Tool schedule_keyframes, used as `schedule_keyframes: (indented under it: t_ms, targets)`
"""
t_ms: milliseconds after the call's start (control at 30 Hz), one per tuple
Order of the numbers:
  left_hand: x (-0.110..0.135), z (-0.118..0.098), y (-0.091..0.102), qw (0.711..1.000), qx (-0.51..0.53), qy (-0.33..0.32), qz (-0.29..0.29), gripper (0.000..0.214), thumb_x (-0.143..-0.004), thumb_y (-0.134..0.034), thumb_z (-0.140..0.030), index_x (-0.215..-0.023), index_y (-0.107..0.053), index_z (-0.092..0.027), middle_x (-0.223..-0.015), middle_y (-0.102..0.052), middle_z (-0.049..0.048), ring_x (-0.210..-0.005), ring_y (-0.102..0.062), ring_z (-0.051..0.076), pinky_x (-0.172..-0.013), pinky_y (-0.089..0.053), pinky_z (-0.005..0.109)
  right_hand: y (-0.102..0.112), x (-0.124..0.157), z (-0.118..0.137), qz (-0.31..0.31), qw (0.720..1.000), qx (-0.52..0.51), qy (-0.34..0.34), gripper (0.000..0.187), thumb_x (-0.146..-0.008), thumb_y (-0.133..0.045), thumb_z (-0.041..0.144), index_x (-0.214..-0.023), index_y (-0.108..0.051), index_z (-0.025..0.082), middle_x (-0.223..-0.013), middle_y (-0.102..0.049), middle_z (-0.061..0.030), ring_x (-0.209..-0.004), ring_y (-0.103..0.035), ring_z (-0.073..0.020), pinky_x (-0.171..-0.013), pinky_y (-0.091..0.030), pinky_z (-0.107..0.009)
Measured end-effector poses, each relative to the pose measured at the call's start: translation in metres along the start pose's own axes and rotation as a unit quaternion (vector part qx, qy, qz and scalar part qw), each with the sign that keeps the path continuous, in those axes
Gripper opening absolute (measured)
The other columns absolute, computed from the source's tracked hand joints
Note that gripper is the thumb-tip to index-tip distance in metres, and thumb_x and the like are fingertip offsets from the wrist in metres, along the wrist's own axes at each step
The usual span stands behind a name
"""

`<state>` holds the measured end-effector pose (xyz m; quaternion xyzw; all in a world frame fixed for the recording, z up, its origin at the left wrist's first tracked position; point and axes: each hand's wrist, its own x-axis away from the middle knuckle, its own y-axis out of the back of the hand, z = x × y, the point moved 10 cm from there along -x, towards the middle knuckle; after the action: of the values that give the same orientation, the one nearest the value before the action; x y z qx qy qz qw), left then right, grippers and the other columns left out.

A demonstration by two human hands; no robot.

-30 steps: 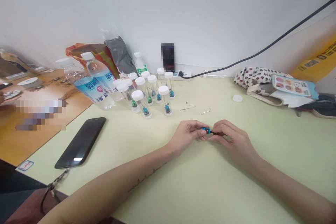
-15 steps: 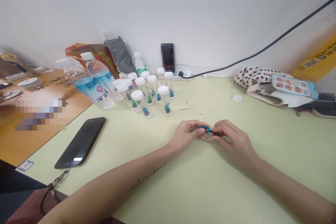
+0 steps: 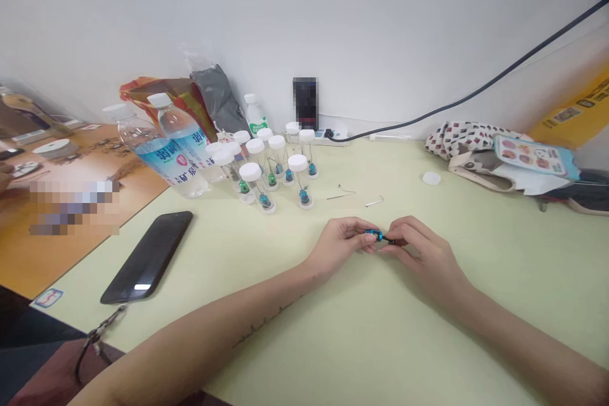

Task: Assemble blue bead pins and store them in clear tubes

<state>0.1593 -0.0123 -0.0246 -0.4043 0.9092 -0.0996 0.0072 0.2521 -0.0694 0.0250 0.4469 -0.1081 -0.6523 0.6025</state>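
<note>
The left hand and the right hand meet just above the pale yellow-green tabletop, each closed in a narrow pinch. Between their fingertips sits a tiny blue metal part with a thin black end: the left hand pinches the blue body, while the right hand grips at the black end. The fingers hide much of it, so its exact shape is hard to tell.

Just ahead of the hands lie a thin bent silver wire and a small L-shaped metal hex key, both near but not touching them. Further left, a cluster of clear plastic vials with white screw caps stands upright on round bases, with small blue or green parts inside.

Behind the vials stand two clear water bottles with blue labels and a small white-capped plastic bottle, backed by a crumpled orange-red bag and a grey bag. A black smartphone lies face up at the table's left side, and a white round cap rests to the right. A white power strip sits against the wall, a black cable running up from it — and a checkered cloth bag lies in the right corner.
</note>
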Motion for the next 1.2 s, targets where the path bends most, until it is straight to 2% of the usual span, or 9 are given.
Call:
schedule_keyframes:
  t_ms: [500,800,1033,1200]
  targets:
    - [0.0,-0.001,0.0,1.0,-0.004,-0.017,0.005,0.03,-0.072,-0.066,-0.031,-0.094,-0.066,-0.011,-0.082,-0.065,0.008,-0.072,-0.058,0.014,-0.071,-0.048,0.03,-0.001,-0.001,-0.001,0.004,1.0,-0.011,0.005,0.002,-0.088,-0.051,0.021,-0.086,-0.053,0.021,-0.088,-0.052,-0.0038,-0.074,-0.054,-0.014,-0.061,-0.041,-0.025]
    - [-0.001,0.001,0.0,1.0,-0.014,-0.017,0.01,0.026,-0.073,-0.065,-0.027,-0.093,-0.065,-0.011,-0.08,-0.063,0.0071,-0.071,-0.058,0.013,-0.071,-0.049,0.03,-0.001,0.0,-0.001,0.001,1.0,-0.002,0.013,0.007,-0.088,-0.05,0.025,-0.086,-0.056,0.022,-0.086,-0.057,-0.004,-0.072,-0.057,-0.015,-0.06,-0.043,-0.026]
    - [0.0,-0.001,0.001,1.0,0.005,-0.009,0.004,0.03,-0.073,-0.065,-0.032,-0.094,-0.066,-0.011,-0.08,-0.065,0.0079,-0.072,-0.06,0.015,-0.074,-0.047,0.031,0.006,0.001,0.001,-0.026,1.0,-0.001,-0.002,0.004,-0.087,-0.053,0.024,-0.089,-0.055,0.022,-0.081,-0.057,-0.0021,-0.067,-0.056,-0.0132,-0.059,-0.044,-0.025]
    - [0.001,-0.003,0.003,1.0,0.022,-0.009,-0.003,0.031,-0.076,-0.063,-0.033,-0.097,-0.065,-0.011,-0.08,-0.065,0.0081,-0.074,-0.06,0.015,-0.078,-0.046,0.031,0.011,0.001,0.006,-0.052,0.998,-0.007,0.03,0.007,-0.087,-0.052,0.019,-0.092,-0.057,0.022,-0.089,-0.057,-0.004,-0.07,-0.056,-0.0129,-0.061,-0.045,-0.026]
